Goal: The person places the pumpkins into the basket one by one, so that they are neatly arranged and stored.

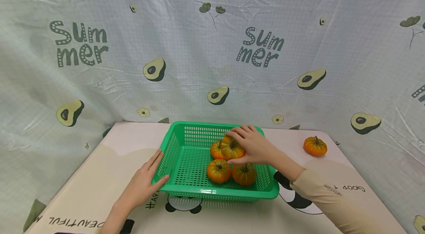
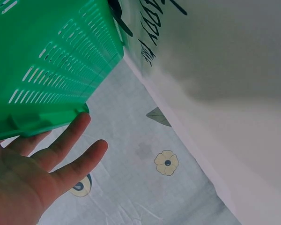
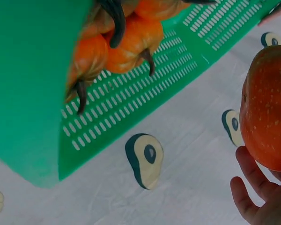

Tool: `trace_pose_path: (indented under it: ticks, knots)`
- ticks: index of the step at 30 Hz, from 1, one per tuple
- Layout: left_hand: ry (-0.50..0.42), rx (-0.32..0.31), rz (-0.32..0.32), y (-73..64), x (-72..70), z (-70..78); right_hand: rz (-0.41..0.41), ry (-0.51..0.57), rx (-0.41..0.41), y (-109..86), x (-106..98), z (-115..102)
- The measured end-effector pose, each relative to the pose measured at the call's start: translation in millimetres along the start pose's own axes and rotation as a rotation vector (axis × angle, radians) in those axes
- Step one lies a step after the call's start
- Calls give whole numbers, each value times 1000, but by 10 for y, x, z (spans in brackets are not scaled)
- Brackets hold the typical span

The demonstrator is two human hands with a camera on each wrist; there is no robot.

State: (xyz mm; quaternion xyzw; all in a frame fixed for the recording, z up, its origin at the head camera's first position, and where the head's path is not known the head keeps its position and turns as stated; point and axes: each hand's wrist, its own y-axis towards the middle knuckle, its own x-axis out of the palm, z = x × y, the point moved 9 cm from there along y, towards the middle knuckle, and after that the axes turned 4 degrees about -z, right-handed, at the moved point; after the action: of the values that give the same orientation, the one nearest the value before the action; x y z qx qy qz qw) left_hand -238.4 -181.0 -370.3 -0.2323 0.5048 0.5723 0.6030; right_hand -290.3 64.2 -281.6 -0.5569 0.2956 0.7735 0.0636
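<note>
My right hand (image 1: 250, 143) grips a small orange pumpkin (image 1: 232, 147) over the right half of a green plastic basket (image 1: 176, 189). In the right wrist view, the held pumpkin (image 3: 267, 108) is at the right edge, with the fingers against its underside. Below and beside it in the basket lie other pumpkins, one (image 1: 219, 171) in front, one (image 1: 244, 174) at front right and one (image 1: 215, 150) partly hidden behind. My left hand (image 1: 142, 184) rests against the basket's left rim, its fingers spread and straight; the left wrist view shows fingertips touching the rim.
Another pumpkin (image 1: 315, 146) sits on the table (image 1: 132, 142) toward the back right, apart from the basket. Behind the table hangs a pale curtain (image 1: 186, 42) printed with avocados and lettering. The table cloth has printed words and panda faces.
</note>
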Motion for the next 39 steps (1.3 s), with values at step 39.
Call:
trace_pose_path:
  ticks: [39]
  knots:
    - [0, 2, -3, 2, 9, -6, -202, 150, 200, 598, 799, 52]
